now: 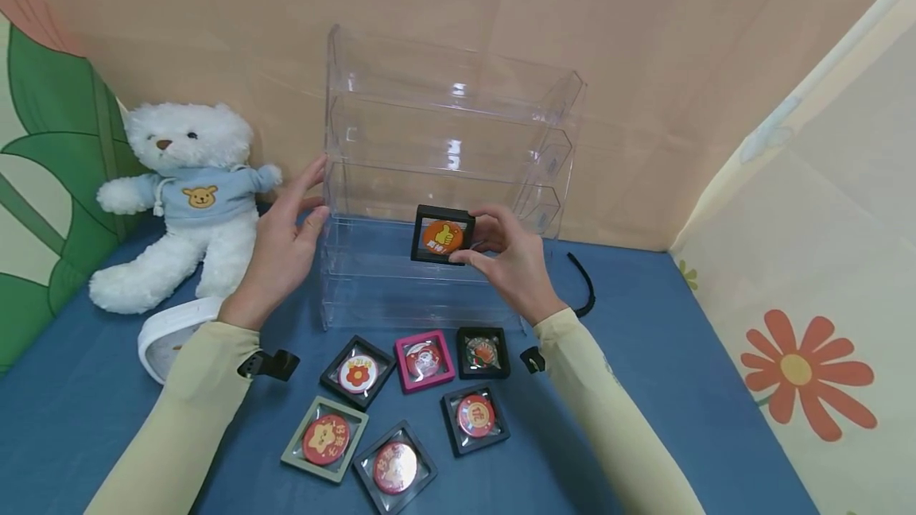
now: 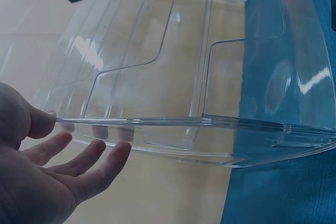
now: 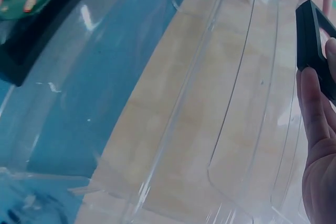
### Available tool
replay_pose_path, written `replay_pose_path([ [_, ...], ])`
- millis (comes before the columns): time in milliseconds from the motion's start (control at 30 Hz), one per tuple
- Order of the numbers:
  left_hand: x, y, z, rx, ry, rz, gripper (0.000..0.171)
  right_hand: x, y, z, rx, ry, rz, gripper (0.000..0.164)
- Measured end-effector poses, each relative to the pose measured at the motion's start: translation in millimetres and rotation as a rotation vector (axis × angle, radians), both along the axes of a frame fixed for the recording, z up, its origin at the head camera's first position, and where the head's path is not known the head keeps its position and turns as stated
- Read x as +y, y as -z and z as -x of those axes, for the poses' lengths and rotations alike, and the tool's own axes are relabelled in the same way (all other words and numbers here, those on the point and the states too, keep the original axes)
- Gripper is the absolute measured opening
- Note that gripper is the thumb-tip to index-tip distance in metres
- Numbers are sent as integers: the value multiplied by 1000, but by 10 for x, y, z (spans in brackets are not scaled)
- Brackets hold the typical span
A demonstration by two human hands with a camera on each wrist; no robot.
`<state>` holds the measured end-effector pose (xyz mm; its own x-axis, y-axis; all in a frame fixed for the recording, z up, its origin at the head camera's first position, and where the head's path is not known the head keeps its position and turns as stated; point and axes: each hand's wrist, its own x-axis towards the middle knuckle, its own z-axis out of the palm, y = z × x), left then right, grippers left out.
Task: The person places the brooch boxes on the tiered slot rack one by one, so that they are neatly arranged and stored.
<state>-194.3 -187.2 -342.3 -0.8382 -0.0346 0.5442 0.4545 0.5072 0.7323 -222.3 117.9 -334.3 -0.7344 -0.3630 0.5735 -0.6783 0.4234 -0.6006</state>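
My right hand [image 1: 517,265] pinches a small black square display frame [image 1: 422,234] by its right side, thumb in front. Inside the frame is an orange round badge [image 1: 443,237] with a yellow thumbs-up. The frame is held upright before the middle of a clear tiered plastic rack [image 1: 451,173]. My left hand [image 1: 277,249] touches the rack's left side. In the left wrist view its spread fingers [image 2: 88,157] rest on the outer side panel, with the thumb at the edge. The right wrist view shows the black frame [image 3: 308,35] between my fingers.
In front of the rack lie several framed round badges, among them a pink one [image 1: 403,372] and a green one [image 1: 295,445]. A white teddy bear [image 1: 193,141] sits at left, a white round object [image 1: 159,340] before it. A black cord [image 1: 588,284] lies right of the rack.
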Motion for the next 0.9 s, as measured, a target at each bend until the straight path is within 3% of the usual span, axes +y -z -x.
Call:
replay_pose_path([
  [433,3,18,-10,10,-6,-2,65,-228,-96,164,-19,7,34,59],
  [900,8,1,-11,-2,-2,0,64,-425,-167,312,24,17,54,57],
])
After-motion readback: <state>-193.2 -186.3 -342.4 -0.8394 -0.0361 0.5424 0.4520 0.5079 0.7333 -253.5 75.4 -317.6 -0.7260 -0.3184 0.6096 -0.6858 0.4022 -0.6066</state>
